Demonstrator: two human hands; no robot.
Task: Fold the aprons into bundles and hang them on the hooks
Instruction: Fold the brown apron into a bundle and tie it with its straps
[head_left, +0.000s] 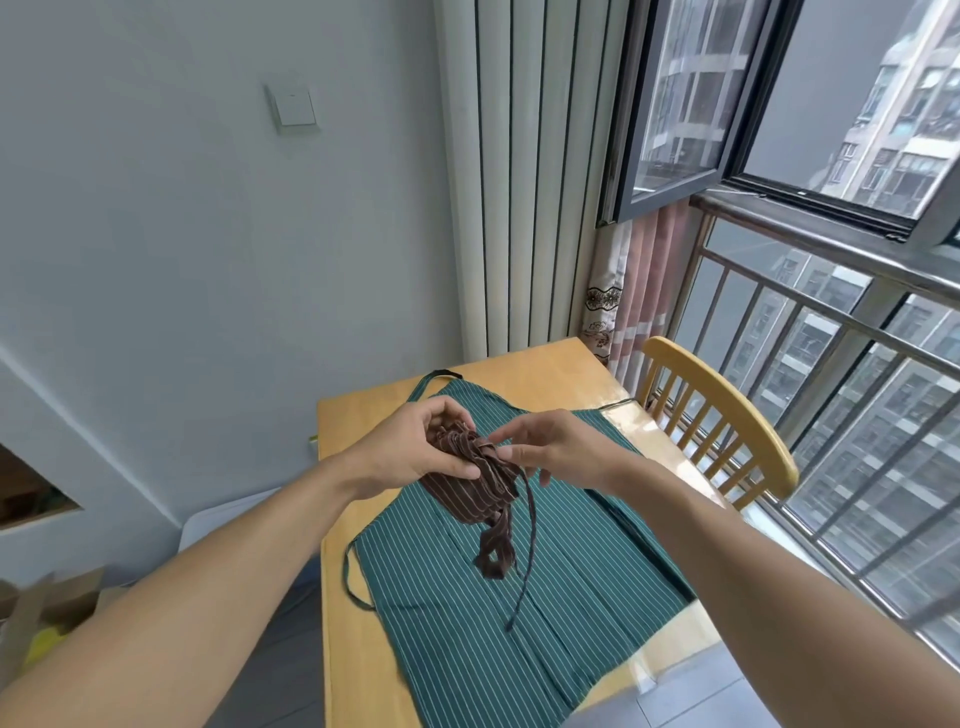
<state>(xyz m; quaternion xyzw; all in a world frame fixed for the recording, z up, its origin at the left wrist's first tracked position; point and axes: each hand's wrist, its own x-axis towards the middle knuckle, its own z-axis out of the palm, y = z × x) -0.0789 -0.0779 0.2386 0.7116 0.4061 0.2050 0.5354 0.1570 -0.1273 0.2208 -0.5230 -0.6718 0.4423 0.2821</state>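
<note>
A bunched brown pinstriped apron (470, 475) is held above the table, gripped in the curled left hand (415, 447) while the right hand (550, 449) seemingly pinches its thin dangling strap (524, 551), over a flat green striped apron (519, 571) spread across the glossy wooden table (358, 613) beside a slatted wooden chair (727, 415).

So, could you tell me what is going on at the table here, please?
A person is bundling a brown apron above the table. The left hand grips the folded bundle, while the right hand works at its top with the fingers, apparently on the tie. Two straps hang loose from the bundle. A green apron lies spread flat on the table beneath, not yet folded. No hooks are in view.
</note>
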